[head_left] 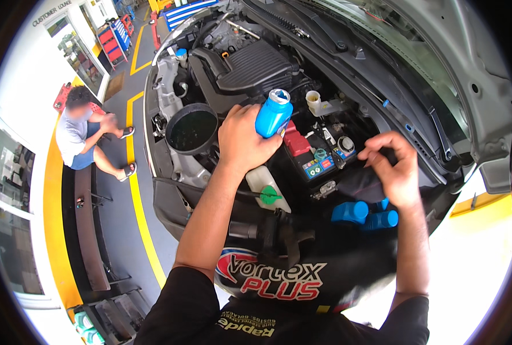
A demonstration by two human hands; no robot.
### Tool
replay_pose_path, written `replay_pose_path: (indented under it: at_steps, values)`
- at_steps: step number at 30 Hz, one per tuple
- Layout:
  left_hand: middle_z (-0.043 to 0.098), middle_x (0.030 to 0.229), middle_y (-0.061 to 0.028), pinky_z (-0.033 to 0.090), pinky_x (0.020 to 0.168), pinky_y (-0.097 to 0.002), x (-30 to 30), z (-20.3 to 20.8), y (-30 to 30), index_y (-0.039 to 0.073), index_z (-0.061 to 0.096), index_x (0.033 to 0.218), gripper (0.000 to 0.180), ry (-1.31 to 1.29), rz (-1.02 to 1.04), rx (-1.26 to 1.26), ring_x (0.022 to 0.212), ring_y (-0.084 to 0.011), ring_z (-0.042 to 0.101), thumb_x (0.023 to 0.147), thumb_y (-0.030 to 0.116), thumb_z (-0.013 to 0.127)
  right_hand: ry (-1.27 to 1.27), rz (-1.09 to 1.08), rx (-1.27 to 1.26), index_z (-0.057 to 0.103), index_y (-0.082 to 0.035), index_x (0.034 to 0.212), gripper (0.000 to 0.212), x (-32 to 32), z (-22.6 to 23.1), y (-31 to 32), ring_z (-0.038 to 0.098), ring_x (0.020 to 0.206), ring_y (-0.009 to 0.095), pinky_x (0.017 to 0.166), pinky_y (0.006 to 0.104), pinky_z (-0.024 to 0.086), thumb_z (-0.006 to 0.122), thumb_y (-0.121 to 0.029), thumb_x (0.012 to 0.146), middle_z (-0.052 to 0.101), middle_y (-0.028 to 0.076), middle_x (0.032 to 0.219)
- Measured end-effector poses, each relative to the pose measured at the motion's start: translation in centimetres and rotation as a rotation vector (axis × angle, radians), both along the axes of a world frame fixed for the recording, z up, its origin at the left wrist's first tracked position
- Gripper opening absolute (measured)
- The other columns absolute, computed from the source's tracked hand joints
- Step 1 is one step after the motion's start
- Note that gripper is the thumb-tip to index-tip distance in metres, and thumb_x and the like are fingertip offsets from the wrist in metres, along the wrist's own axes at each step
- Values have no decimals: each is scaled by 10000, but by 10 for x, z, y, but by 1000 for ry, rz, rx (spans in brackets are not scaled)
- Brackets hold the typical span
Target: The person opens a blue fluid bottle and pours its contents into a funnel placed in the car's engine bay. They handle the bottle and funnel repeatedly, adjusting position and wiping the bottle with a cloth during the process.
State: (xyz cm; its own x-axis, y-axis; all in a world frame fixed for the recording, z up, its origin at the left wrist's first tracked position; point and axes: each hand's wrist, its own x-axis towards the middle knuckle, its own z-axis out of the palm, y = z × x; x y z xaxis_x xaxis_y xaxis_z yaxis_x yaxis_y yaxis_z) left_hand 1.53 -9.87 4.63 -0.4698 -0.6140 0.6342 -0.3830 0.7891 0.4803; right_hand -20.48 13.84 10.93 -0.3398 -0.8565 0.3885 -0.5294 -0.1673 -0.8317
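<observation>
The fingers of the person's left hand [247, 132] are wrapped round the side of a blue bottle [274, 118], leaving its uncapped mouth free; it is held with the mouth up, leaning only slightly, probably so that nothing spills. The bottle hangs over the engine bay, between the engine cover [247, 69] and the battery [319, 155]. The right hand [395, 167] is raised just beyond the battery, its fingers curled with thumb and forefinger close together; whether they pinch something small cannot be told. Below it, more blue bottles [351, 213] sit at the near edge of the bay, seemingly kept there for easy reach. A red cover [296, 140] lies on the battery, likely to shield a terminal. Left of the bottle is a round black funnel [193, 129], perhaps set wide side up to catch liquid, and nearer the person a white tank [262, 179] has its green cap [269, 195] on. A black cloth [348, 264] drapes the car's front, probably to guard the paint, and the hood [474, 57] stands raised, giving both arms room.
</observation>
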Motion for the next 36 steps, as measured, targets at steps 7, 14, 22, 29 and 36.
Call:
replay_pose_path:
  at_steps: [7,14,22,29,36]
  values:
    - [751,957,-107,600,778,-474,23,-33,25,43,729,980,443,114,-124,29,904,-369,688,595,236,832,44,-135,-26,705,12,1152,169,-12,46,-6,734,952,144,840,289,564,649,48,997,772,88,959]
    - [763,997,-95,617,780,-459,22,-34,39,58,748,1046,504,98,-392,32,941,-348,703,584,248,813,358,-513,-127,719,16,1147,169,-15,10,-12,735,849,144,868,297,565,654,25,990,748,82,863]
    - [758,1000,-109,620,774,-462,13,-35,54,56,741,1015,496,112,-531,18,966,-353,709,566,255,804,651,-637,-167,755,-23,1107,155,-24,9,-8,713,741,147,749,301,566,709,-31,959,723,87,785]
    - [712,888,-171,588,767,-483,7,-42,42,9,712,924,440,171,-589,-2,848,-413,676,537,196,807,551,-698,-230,758,-60,1107,172,-31,11,-10,716,691,176,698,320,566,720,-67,939,737,97,778]
    - [703,931,-169,552,804,-439,7,-51,37,-34,737,1077,593,158,-592,61,849,-366,649,573,272,804,537,-615,-153,746,-98,1104,179,-22,0,-17,760,730,313,717,405,594,715,-131,930,760,88,805]
